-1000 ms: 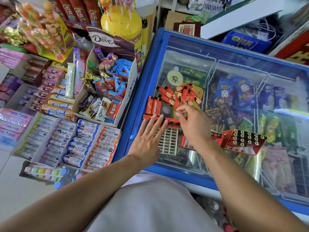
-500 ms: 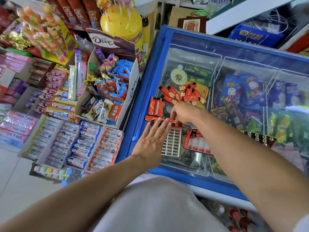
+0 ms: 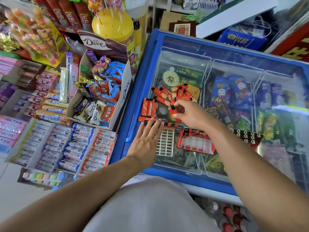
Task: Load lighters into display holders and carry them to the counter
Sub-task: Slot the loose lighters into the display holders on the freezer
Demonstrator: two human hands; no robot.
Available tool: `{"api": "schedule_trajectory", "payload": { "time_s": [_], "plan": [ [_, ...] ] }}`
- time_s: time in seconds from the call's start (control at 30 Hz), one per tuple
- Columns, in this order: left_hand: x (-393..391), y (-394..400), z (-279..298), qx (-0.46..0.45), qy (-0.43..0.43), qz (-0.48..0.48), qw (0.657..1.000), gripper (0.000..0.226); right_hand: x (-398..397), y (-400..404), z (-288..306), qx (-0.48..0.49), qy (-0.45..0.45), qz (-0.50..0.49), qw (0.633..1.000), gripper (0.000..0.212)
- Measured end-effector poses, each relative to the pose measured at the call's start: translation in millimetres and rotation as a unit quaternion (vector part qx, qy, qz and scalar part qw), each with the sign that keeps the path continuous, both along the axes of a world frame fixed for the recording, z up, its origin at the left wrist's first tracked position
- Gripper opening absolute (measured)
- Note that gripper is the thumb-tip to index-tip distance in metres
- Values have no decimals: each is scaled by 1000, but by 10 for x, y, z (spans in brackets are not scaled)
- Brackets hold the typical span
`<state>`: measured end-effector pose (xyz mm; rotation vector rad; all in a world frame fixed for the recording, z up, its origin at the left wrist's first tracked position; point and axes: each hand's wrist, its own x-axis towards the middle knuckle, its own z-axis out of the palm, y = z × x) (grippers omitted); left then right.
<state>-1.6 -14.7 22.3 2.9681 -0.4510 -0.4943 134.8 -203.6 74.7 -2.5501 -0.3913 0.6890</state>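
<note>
A loose heap of red lighters (image 3: 168,95) lies on the glass lid of a blue chest freezer (image 3: 133,104). My right hand (image 3: 190,113) pinches one red lighter (image 3: 173,111) lifted at the heap's near edge. My left hand (image 3: 147,139) lies flat, fingers spread, on a white grid display holder (image 3: 165,143) with a row of lighters (image 3: 168,125) in its far edge. Two more lighters (image 3: 149,108) lie side by side to the left. A red display holder (image 3: 195,143) filled with lighters stands to the right of the white one. Another filled holder (image 3: 247,135) lies beyond my right forearm.
A Dove cardboard box (image 3: 100,91) of sweets stands left of the freezer. Trays of candy rolls (image 3: 70,144) fill the shelf below it. A yellow lollipop tub (image 3: 113,25) stands behind. Frozen snack packs (image 3: 234,91) show under the glass.
My right hand went into the loose heap and has lifted out one lighter. My left hand stayed flat on the white holder. The camera view shifted slightly.
</note>
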Motion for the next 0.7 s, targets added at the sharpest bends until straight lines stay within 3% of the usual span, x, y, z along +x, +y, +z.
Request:
{"api": "schedule_trajectory", "payload": {
  "time_s": [0.23,0.43,0.57,0.7],
  "plan": [
    [18,-73,48,-58,-23,32,998,104,-468,-314,309,79,-11,-84,993,41],
    [18,-267,41,-62,-47,-72,994,101,-884,-761,478,144,-37,-190,971,22],
    [43,-557,101,-91,-54,-142,984,89,-1128,-1175,518,93,-69,-223,968,19],
    [157,-959,235,-84,-35,-207,974,91,-1262,-1704,439,-14,-66,-247,967,21]
  ]
}}
